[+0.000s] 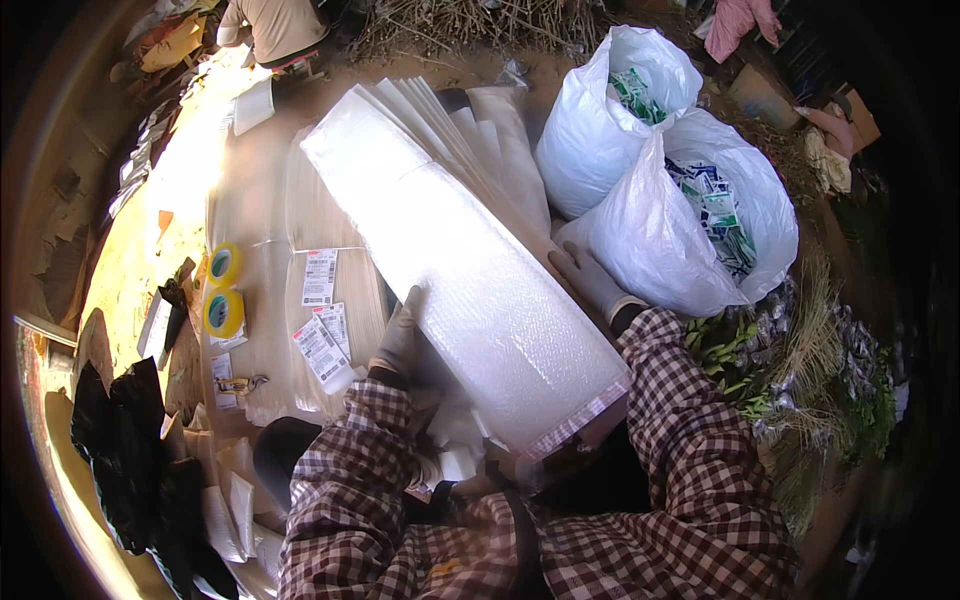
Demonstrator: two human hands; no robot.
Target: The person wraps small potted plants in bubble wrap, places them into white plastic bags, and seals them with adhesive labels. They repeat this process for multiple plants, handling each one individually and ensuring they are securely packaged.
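Observation:
A long white bubble-wrap bag (480, 262) lies slantwise before me, on top of a fanned stack of similar sheets (450, 135). My left hand (397, 330), gloved, touches its left edge, thumb up. On the other side, my right hand (589, 277), also gloved, rests flat with fingers spread along the stack's right edge, beside a white plastic sack (645, 217). Whether either hand pinches the bag cannot be told. Left of the bag, printed labels (322, 349) lie on a pile of bundled packing sheets (300, 195).
Two yellow tape rolls (223, 311) and pruning shears (241, 385) lie at left, near black plastic (127, 457). A second sack (592, 142) holds green packets. Leafy plants (727, 360) stand at right. A seated person (277, 30) is at the top left.

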